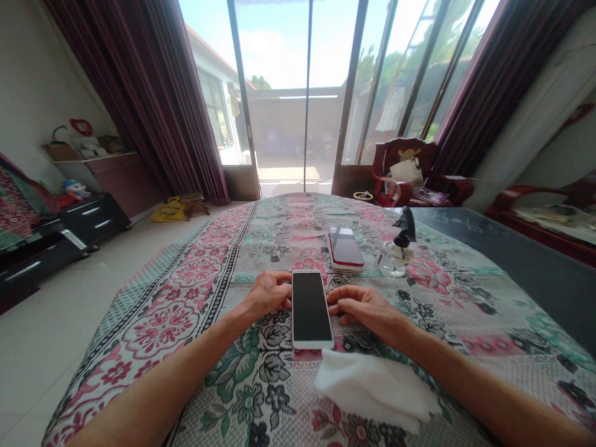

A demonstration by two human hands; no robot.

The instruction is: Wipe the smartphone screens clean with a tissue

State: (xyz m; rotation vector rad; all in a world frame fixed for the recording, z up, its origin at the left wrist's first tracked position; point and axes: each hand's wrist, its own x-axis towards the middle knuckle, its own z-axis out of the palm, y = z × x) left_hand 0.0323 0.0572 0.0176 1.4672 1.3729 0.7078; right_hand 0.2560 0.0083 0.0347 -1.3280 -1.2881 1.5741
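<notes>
A white-framed smartphone [311, 310] with a dark screen lies face up in front of me, its long side pointing away. My left hand [270, 293] holds its left edge, fingers curled in. At the opposite edge, my right hand [361, 308] has its bent fingertips against the phone's side. A crumpled white cloth [375, 386] lies just below my right hand. Beyond the hands, a stack of phones [345, 249], the top one red-edged, rests on the table. To its right stands a clear spray bottle [395, 256] with a black trigger head.
A patterned floral tablecloth [186, 273] covers the round table. A dark tabletop [470, 239] adjoins on the right, with a carved wooden chair [403, 171] behind it. Glass doors [298, 124] stand at the back, and a black drawer cabinet [95, 214] is at left.
</notes>
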